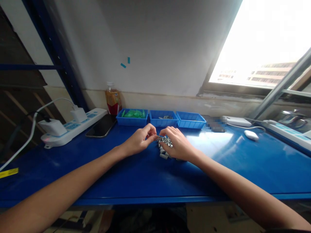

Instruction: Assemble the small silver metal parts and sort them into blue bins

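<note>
My left hand [143, 139] is closed, with thumb and fingertips pinched together around something too small to make out. Right beside it, almost meeting its fingertips, my right hand [179, 143] curls its fingers over a pile of small silvery metal cylinders [164, 156]. A thin, small piece seems to lie between the two sets of fingertips, but its kind is unclear. Part of the pile is hidden under my right hand. The cylinders lie loose on the blue table [136, 181].
Behind the hands stand three blue bins: one with green pieces [132, 121], one with small metal parts [162, 123], and a third bin [190, 124]. Phone [102, 126], power strip [73, 126] and drink bottle [113, 100] are left; white earbud case [251, 135] right.
</note>
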`<state>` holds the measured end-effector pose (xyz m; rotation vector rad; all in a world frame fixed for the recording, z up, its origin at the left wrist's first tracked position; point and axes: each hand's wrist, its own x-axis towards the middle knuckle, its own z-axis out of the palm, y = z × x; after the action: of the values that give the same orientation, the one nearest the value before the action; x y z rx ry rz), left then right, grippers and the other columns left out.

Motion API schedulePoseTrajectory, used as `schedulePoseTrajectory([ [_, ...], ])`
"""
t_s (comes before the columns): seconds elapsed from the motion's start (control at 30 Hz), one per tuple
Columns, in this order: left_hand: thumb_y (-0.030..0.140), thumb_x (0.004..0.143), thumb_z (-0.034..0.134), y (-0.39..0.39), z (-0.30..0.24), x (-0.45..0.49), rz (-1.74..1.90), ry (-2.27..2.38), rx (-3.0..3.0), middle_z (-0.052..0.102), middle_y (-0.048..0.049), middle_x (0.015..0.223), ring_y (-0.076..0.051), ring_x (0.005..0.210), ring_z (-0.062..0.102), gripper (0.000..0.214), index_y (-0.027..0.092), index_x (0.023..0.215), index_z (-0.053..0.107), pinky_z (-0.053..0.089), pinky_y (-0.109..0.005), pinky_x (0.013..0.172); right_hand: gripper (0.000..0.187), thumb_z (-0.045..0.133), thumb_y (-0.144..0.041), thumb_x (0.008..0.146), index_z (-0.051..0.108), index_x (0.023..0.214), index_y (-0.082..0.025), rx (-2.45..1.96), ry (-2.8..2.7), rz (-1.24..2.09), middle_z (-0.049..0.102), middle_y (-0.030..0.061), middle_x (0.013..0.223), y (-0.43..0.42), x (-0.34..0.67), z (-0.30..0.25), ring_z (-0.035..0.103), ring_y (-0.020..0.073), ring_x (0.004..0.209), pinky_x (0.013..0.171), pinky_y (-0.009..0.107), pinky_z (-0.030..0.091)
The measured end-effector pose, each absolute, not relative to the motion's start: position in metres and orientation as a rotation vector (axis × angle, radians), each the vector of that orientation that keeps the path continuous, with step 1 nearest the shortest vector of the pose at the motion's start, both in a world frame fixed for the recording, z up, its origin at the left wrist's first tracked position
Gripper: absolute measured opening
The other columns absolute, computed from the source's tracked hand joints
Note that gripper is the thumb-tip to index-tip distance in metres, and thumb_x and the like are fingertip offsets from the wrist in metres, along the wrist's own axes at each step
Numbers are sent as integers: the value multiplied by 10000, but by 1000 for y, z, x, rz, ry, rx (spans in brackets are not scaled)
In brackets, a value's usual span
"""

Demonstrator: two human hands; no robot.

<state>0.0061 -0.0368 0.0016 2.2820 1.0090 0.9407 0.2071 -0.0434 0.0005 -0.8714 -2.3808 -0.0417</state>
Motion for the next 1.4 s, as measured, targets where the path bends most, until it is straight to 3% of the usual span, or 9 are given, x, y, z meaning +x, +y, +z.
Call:
schedulePoseTrajectory([
  [0.2,339,906,453,-41,0,11,998,976,2193,580,25,709,-120,664,565,155,186,924,461,418,-224,615,105,502,-286,897,551,927,-198,-801,-2360,-75,595,53,866,-42,207,-1,511,185,797,727,316,400],
  [0.37,302,866,529,-45,0,10,988,961,2340,625,-15,865,-142,765,593,228,195,1067,509,429,-209,577,136,473,-266,913,576,863,-193,-831,-2278,-64,592,47,796,-42,207,1,507,175,759,698,305,405],
  [0.47,270,848,558,-44,-2,9,1044,1008,2501,616,-37,909,-155,808,590,196,185,1024,547,455,-229,631,195,439,-251,925,578,802,-190,-831,-2288,-57,584,43,751,-43,205,2,505,170,734,694,305,406],
  [0.63,302,917,462,-42,-3,9,1086,1058,2594,617,-45,894,-166,830,590,168,174,977,554,461,-281,766,123,504,-284,894,570,916,-183,-864,-2250,-50,598,46,797,-42,205,1,534,179,761,709,311,421],
  [0.73,302,946,396,-42,-2,10,1067,1058,2617,621,-47,891,-172,846,583,209,173,937,560,449,-286,776,233,582,-283,842,532,1043,-178,-857,-2229,-74,602,54,870,-43,205,0,549,192,810,733,318,431],
  [0.9,298,971,313,-44,1,9,980,1025,2632,625,-53,882,-172,848,575,297,168,892,568,447,-282,780,87,519,-254,881,561,941,-207,-765,-2270,-134,608,51,849,-47,206,3,541,186,786,715,309,428],
  [1.1,298,941,389,-35,-10,8,832,1094,2702,620,-91,1087,-214,1014,546,291,161,1138,553,432,-347,904,169,482,-320,900,597,851,-206,-950,-2098,-333,609,58,790,-11,219,12,549,203,772,722,330,423],
  [1.23,198,902,439,-25,-21,7,733,1053,2759,584,-92,1191,-217,1094,512,349,191,1240,526,415,-359,954,265,497,-404,887,608,977,-181,-1222,-1947,-448,634,85,856,19,235,8,560,248,849,761,369,424],
  [1.4,227,876,508,-26,-19,9,734,1056,2779,610,-77,1087,-218,1036,525,204,202,1033,636,423,-356,923,226,528,-379,870,629,938,-189,-1221,-2095,-346,643,78,846,3,237,0,561,244,827,752,369,432],
])
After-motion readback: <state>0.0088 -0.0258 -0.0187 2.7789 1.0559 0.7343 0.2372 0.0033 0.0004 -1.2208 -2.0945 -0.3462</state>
